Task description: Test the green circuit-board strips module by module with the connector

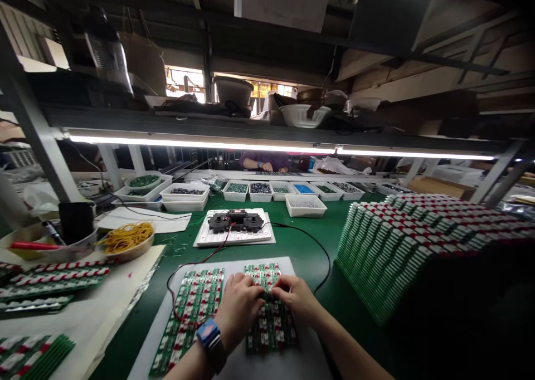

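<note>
Two green circuit board panels lie side by side on a white sheet (pixel 288 363) in front of me. My left hand (pixel 238 307), with a blue watch on its wrist, rests curled on the right panel (pixel 271 327). My right hand (pixel 296 299) lies on the same panel, its fingers bent down onto the parts. Fingertips of both hands meet near the panel's middle; what they pinch is hidden. The left panel (pixel 190 313) lies untouched beside my left hand. A red and black wire (pixel 175 279) loops over it.
A black fixture (pixel 236 221) sits on a white tray behind the panels. A tall stack of green boards (pixel 388 252) stands at right. Small white bins (pixel 261 190) of parts line the back. A bowl of yellow rubber bands (pixel 127 238) sits left. Another person's hands (pixel 265 166) work across the bench.
</note>
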`<state>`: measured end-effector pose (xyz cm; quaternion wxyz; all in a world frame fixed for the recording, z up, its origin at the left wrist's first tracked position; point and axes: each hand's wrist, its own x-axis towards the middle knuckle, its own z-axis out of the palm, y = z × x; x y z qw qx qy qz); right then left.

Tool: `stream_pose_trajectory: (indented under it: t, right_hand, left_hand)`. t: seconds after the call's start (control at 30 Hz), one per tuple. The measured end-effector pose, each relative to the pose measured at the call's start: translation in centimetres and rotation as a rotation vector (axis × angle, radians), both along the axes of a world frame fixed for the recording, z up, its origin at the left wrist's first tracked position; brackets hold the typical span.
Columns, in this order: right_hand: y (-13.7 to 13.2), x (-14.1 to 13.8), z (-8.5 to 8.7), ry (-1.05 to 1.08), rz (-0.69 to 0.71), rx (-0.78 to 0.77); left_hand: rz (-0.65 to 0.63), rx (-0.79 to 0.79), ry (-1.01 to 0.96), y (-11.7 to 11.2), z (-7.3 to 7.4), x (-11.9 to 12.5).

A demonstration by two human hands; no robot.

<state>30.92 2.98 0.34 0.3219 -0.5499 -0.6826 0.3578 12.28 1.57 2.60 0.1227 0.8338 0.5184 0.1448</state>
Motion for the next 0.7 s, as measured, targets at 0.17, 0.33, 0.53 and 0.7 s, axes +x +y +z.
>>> stream_pose_trajectory:
  t: [0.17,0.33,0.53,0.7]
  right_hand:
    - [0.2,0.0,-0.1,-0.036,-0.001,-0.013]
    - [0.1,0.2,0.1,-0.08,0.024,-0.017]
    - [0.3,0.0,-0.4,-0.142,0.029,-0.015]
    - [0.3,-0.3,-0.5,-0.163,0.014,-0.014]
  left_hand:
    - [-0.017,-0.017,-0.056,0.7,-1.3,-0.2]
    - [-0.043,-0.017,-0.118,0.5,-1.9,-0.3]
    - [-0.03,-0.082,-0.063,0.9,-1.8,-0.3]
    - [-0.015,-0.09,-0.088,0.9,-2.1,-0.3]
